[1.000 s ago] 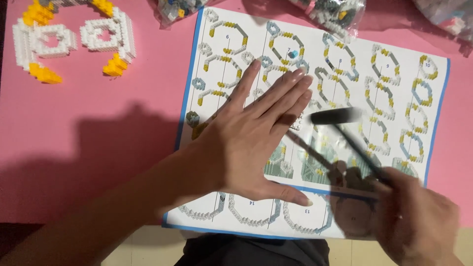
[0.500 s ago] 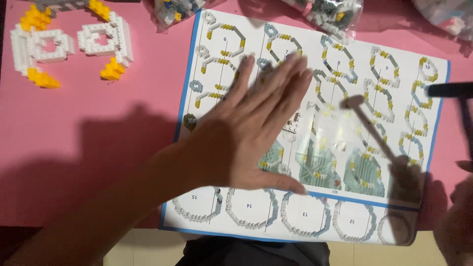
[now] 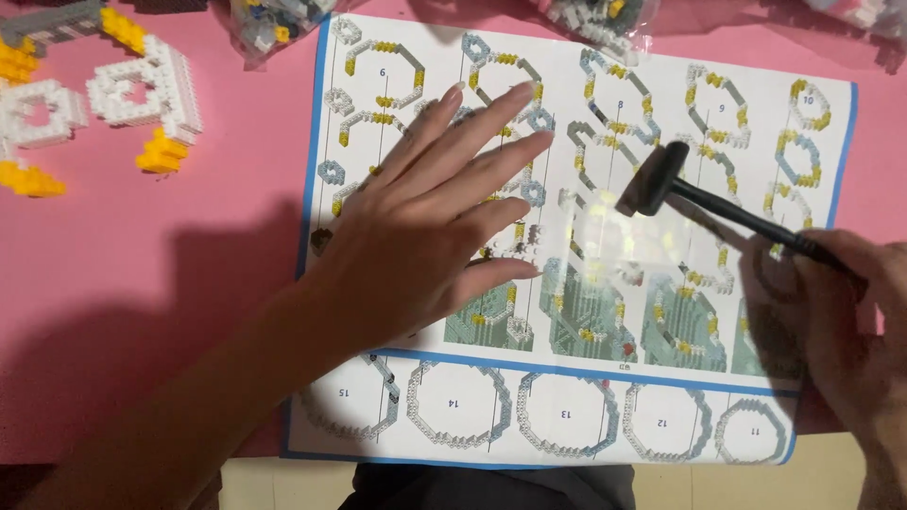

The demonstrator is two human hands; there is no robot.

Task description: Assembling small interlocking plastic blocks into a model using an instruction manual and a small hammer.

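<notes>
Pressing instruction sheet (image 3: 586, 283) flat, left hand (image 3: 425, 236) spread | right hand (image 3: 841, 321) gripping black hammer (image 3: 699, 194)

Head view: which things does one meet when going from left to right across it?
White and yellow toy brick rings → flat left hand on the printed instruction sheet → small black hammer → right hand gripping its handle.

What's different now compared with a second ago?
The right hand has swung the small black hammer from low over the middle of the instruction sheet out to the right and back, head now raised over its upper right part. The left hand stays flat on the sheet, fingers spread. The white and yellow brick pieces on the pink mat have not moved.
</notes>
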